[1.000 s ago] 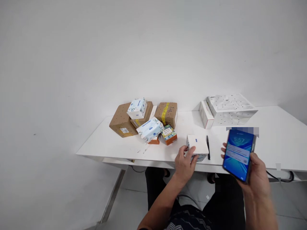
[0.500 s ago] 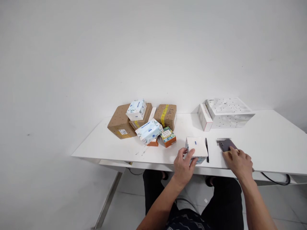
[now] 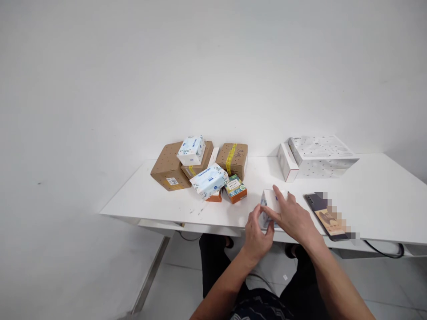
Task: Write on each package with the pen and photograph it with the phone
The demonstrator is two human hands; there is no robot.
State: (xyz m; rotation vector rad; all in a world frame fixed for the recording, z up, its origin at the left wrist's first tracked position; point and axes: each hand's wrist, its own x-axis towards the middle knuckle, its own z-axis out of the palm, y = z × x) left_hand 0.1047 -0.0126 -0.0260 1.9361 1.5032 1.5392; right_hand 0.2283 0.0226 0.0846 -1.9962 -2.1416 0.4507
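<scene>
In the head view, a small white tissue box (image 3: 269, 198) with a blue leaf print stands near the table's front edge. My left hand (image 3: 257, 236) holds its near left side, the fingers bent against it. My right hand (image 3: 293, 218) reaches over from the right, thumb and fingers closed around the box and hiding much of its top and right side. To the right of that hand lies a smartphone (image 3: 328, 218) with a picture on its back, partly blurred out.
On the left, cardboard boxes (image 3: 168, 166) are grouped with a tissue box (image 3: 191, 149) on top, another tissue pack (image 3: 209, 180) leaning in front, and a green-orange carton (image 3: 235, 189). A slim white box (image 3: 287, 162) stands against a large white box (image 3: 323, 155) by the wall.
My right hand has let go of the smartphone and moved left onto the tissue box. My left hand stays at the box. The black pen beside it is now hidden.
</scene>
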